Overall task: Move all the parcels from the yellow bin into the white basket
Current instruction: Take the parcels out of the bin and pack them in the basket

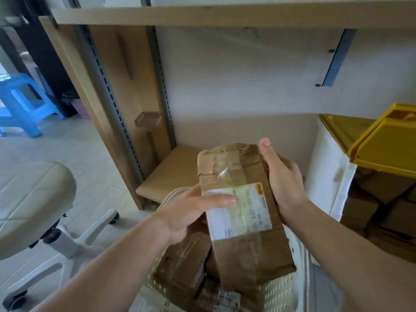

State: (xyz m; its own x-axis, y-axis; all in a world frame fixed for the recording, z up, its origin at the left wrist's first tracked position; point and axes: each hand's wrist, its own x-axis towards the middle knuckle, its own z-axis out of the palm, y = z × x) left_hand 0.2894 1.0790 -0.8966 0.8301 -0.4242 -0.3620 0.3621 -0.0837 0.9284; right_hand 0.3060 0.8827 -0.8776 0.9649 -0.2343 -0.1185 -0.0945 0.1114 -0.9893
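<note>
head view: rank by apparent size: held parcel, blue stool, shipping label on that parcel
1. Held parcel, though it is nearest the camera, so it looks bigger.
2. Blue stool, far off and cut by the frame edge.
3. Shipping label, smallest.

A tape-wrapped brown cardboard parcel sits between the two hands, the left hand on its left side and the right hand on its right; below it lies the perforated white plastic basket, with other brown parcels inside; the yellow plastic bin stands to the right, more cardboard boxes beneath it; a cream padded stool stands left, a blue plastic stool behind it.
</note>
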